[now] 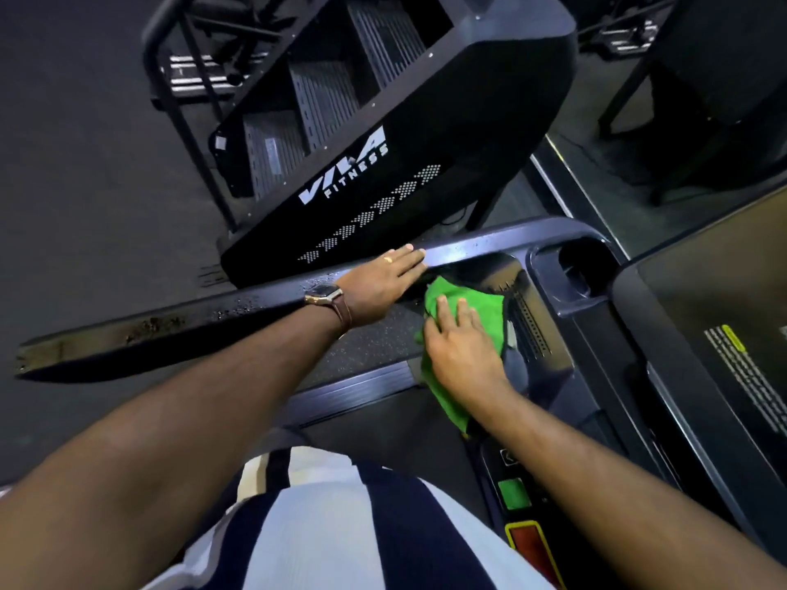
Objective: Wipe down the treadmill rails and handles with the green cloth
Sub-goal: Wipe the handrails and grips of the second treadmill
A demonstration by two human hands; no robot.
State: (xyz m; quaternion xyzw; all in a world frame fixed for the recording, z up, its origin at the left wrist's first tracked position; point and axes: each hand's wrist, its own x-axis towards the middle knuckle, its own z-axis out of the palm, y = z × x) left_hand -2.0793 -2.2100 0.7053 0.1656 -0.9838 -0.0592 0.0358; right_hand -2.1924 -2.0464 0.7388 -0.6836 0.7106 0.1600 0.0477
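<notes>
Gym floor (pixel 93 172) borders the rail (pixel 179 319). Left hand (pixel 379 287) lies flat on it; right hand (pixel 464 355), fingers extended, presses green cloth (pixel 451 298). Next: sweep along rail.

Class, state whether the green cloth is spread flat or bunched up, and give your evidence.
Bunched: the green cloth shows folds and creases under the right hand pressing it.
</notes>
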